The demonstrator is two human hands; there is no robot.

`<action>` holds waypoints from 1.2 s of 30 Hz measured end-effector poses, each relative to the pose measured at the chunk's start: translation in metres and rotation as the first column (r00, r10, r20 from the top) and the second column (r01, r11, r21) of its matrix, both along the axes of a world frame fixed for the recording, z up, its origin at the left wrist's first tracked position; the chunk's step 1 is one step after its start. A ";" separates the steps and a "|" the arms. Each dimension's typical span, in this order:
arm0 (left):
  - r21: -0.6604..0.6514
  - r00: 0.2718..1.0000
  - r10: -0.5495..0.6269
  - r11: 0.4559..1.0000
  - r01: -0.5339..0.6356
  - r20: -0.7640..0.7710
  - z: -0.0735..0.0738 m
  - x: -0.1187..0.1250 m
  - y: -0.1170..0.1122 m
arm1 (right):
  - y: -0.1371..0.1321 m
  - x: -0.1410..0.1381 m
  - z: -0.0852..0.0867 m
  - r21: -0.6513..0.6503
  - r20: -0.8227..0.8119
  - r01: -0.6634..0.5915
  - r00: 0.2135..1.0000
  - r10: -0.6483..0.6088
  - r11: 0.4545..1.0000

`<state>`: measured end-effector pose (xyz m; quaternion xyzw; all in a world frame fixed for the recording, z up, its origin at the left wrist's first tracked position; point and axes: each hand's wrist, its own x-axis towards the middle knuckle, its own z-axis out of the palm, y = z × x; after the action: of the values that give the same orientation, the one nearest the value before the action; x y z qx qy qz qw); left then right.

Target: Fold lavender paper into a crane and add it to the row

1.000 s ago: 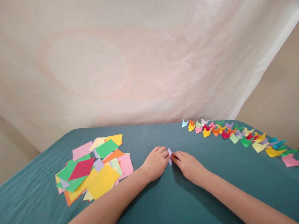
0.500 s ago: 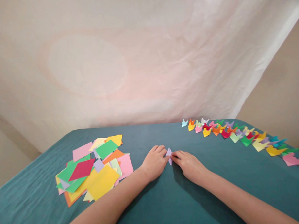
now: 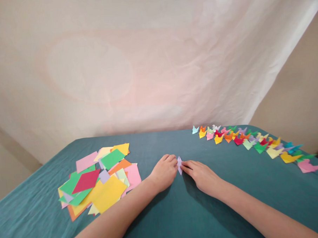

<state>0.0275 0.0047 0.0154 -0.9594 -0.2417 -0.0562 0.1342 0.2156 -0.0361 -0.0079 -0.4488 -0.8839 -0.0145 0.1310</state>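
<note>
A small piece of lilac origami paper (image 3: 179, 165), folded into a narrow diamond with a split upper point, lies on the tablecloth between my hands. My right hand (image 3: 202, 176) pinches its right edge between thumb and fingertips. At the left edge, my left hand (image 3: 163, 173) has its fingers curled and pressed together against the paper; its thumb tip is mostly hidden. Both forearms reach in from the near edge of the view.
A loose pile of coloured paper sheets (image 3: 109, 193) lies left of my left arm. Rows of folded paper birds (image 3: 260, 148) in many colours stand along the right side. A dark green cloth (image 3: 163, 217) covers the table, and a pale fabric sheet (image 3: 151, 70) hangs behind it.
My left thumb has drawn back from the paper's face towards its left edge. The right hand keeps its pinch. The whole view has shifted very slightly.
</note>
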 end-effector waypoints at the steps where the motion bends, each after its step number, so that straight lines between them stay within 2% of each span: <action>1: -0.001 1.000 -0.001 1.000 0.001 0.000 0.000 0.000 0.000 | 0.000 0.000 0.000 -0.003 0.004 0.001 1.000 -0.001 1.000; 25: -0.019 1.000 0.007 1.000 -0.007 0.027 -0.003 -0.002 0.002 | 0.006 0.006 0.005 -0.105 -0.006 -0.004 1.000 0.003 0.994; 30: -0.072 0.994 -0.005 0.997 0.013 0.108 -0.012 -0.004 0.006 | 0.006 0.009 -0.003 -0.078 -0.057 -0.007 0.998 0.003 0.997; 36: -0.158 0.978 0.032 0.988 0.001 0.205 -0.020 -0.006 0.011 | 0.008 0.012 -0.017 0.002 -0.149 -0.014 0.989 0.014 1.000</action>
<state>0.0213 0.0159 -0.0044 -0.9539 -0.2656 -0.1357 0.0328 0.2280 -0.0282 -0.0244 -0.4425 -0.8746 0.0198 0.1970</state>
